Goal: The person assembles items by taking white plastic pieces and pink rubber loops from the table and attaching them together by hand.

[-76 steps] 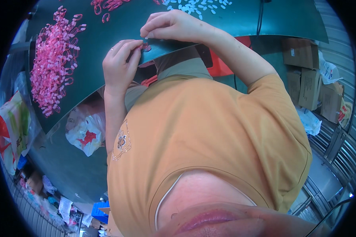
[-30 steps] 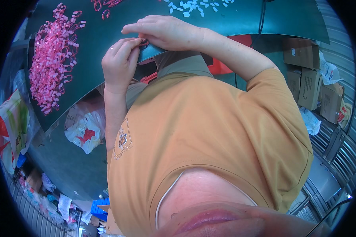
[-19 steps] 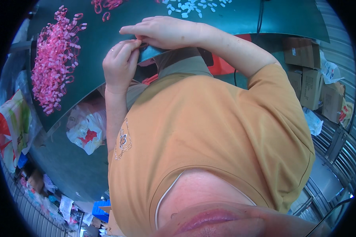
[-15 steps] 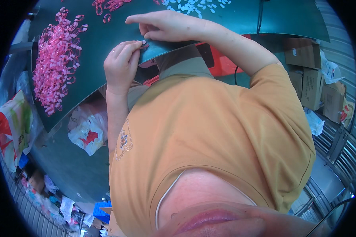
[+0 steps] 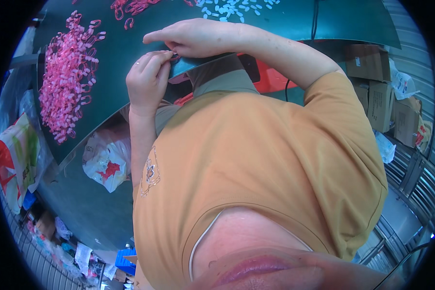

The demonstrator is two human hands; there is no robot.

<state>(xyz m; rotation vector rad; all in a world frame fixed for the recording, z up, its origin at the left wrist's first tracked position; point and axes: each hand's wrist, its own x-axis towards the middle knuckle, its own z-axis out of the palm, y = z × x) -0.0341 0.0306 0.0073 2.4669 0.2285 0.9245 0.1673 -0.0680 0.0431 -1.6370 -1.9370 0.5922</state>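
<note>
I see the left hand (image 5: 147,72) pinching a small pink loop (image 5: 176,58) between thumb and forefinger, just above the near edge of the table (image 5: 112,53). The right hand (image 5: 195,38) meets it from the other side, forefinger extended over the left fingertips; its curled fingers hide the contact, so I cannot tell whether it grips the loop. Left of the hands I note a tall, loose heap (image 5: 67,79) of glossy, translucent pink loops bearing paler oval tabs, piled directly on the tabletop. Beyond the hands lie a cluster of deeper pink loops (image 5: 130,6) and a scatter of flat white ovals (image 5: 237,8), with a dark cable (image 5: 315,19) to their right. The table is smooth and green; a stretch of it separates heap from left hand, and its near edge appears bowed by the lens. Below that edge I make out a red object (image 5: 273,77), partly hidden, and a thin, crumpled white plastic bag (image 5: 108,164) with a red patch, its contents indiscernible. Farther right stand stacked brown cardboard boxes (image 5: 367,63), their insides out of my sight.
</note>
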